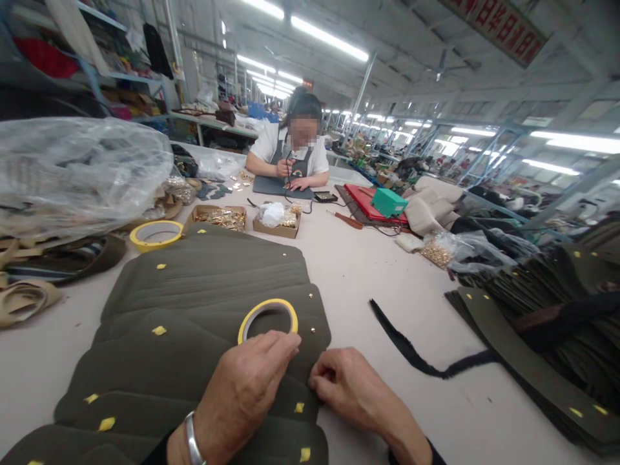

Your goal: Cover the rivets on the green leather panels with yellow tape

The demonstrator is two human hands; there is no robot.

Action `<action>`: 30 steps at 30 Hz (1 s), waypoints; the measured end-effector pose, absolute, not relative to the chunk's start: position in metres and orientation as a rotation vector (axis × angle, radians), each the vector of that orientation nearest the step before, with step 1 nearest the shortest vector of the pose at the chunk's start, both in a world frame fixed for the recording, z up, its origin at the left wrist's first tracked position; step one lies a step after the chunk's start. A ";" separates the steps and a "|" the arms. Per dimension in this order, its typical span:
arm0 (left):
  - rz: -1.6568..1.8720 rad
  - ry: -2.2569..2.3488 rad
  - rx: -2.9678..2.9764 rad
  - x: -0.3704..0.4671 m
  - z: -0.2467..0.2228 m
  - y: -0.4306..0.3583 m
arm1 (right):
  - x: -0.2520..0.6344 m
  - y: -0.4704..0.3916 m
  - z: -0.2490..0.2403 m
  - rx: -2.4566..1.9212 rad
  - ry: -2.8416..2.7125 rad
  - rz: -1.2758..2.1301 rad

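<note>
Overlapping dark olive fabric pieces (194, 361) lie on the pale table, dotted with small yellow tape bits (159, 330) and a few metal studs (312, 330) near their right edge. My left hand (247, 387), with a silver bracelet at the wrist, grips a yellow tape roll (268, 303) held above the fabric. Its fingertips are partly hidden behind the back of the hand. At the right edge of the fabric rests my right hand (351, 387), fingers curled together. What its fingertips pinch, if anything, is too small to make out.
Another yellow tape roll (155, 235) and boxes of metal parts (220, 218) stand beyond the fabric. A black strip (411, 349) reaches stacked olive pieces (523, 361) at right. Plastic bags (82, 174) fill the left. A person (295, 148) works across the table (349, 278).
</note>
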State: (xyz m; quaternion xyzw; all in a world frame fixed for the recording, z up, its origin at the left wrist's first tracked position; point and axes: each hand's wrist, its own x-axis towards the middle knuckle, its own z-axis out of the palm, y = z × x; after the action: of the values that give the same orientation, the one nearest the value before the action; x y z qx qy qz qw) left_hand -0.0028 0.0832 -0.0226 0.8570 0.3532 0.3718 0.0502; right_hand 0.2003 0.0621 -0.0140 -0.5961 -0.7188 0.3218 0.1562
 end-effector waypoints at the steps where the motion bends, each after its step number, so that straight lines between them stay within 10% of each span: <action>1: 1.171 1.044 2.589 -0.003 -0.022 0.084 | 0.203 0.061 -0.013 -1.639 -2.012 0.985; 30: 0.906 1.103 2.681 0.003 -0.020 0.073 | 0.175 0.058 -0.024 -1.175 -1.827 0.340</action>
State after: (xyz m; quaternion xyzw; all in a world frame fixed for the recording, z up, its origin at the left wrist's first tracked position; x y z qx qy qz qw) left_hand 0.0035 0.0732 -0.0204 0.8815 0.3627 0.2978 0.0521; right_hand 0.1748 0.0577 -0.0239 -0.4760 -0.7404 0.1376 0.4541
